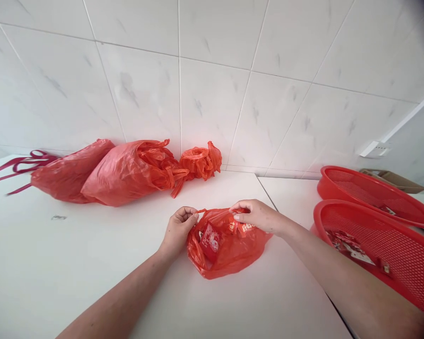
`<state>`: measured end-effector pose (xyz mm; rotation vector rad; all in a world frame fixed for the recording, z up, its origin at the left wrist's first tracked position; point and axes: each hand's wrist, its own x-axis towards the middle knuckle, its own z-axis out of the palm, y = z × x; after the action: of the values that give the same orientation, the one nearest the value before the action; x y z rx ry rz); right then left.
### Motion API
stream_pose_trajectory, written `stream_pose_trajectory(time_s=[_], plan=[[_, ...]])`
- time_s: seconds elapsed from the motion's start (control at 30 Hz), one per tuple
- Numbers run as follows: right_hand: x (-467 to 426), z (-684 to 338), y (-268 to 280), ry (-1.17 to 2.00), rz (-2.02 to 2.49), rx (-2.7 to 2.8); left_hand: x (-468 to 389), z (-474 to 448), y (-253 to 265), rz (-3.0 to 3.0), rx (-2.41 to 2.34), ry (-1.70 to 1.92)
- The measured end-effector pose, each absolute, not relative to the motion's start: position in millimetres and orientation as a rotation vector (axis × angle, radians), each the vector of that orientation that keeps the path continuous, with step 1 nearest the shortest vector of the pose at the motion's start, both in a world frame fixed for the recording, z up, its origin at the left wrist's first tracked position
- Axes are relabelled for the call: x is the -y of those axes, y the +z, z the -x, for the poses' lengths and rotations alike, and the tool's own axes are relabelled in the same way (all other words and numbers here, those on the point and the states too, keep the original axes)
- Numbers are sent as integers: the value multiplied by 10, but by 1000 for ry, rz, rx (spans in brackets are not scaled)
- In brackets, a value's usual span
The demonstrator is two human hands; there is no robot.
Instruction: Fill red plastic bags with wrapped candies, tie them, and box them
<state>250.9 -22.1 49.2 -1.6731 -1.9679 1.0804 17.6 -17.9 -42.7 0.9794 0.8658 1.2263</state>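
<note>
A thin red plastic bag rests on the white table in front of me, its mouth spread. My left hand pinches the left side of the bag's rim between thumb and fingers. On the other side, my right hand has its fingers closed on the rim near the far right. Inside the bag lie a small red packet with pale print and, by my right fingers, an orange-red wrapper with light lettering. Whether my right hand also grips that wrapper is hard to see.
Two filled red bags and a crumpled red bag lie along the tiled wall, with dark red ribbon at left. Two red plastic baskets with small packets stand at right. A cardboard box is behind them.
</note>
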Motion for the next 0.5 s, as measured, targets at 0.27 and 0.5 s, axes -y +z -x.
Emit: stream_pose_trajectory(time_s=[0.27,0.5], plan=[[213,-2453,433,1144,1580,1800,167,-155,-443,-995,-881,1233],[448,-2778,685,798,1719,1749,155,-144,-414,-976,-918,1251]])
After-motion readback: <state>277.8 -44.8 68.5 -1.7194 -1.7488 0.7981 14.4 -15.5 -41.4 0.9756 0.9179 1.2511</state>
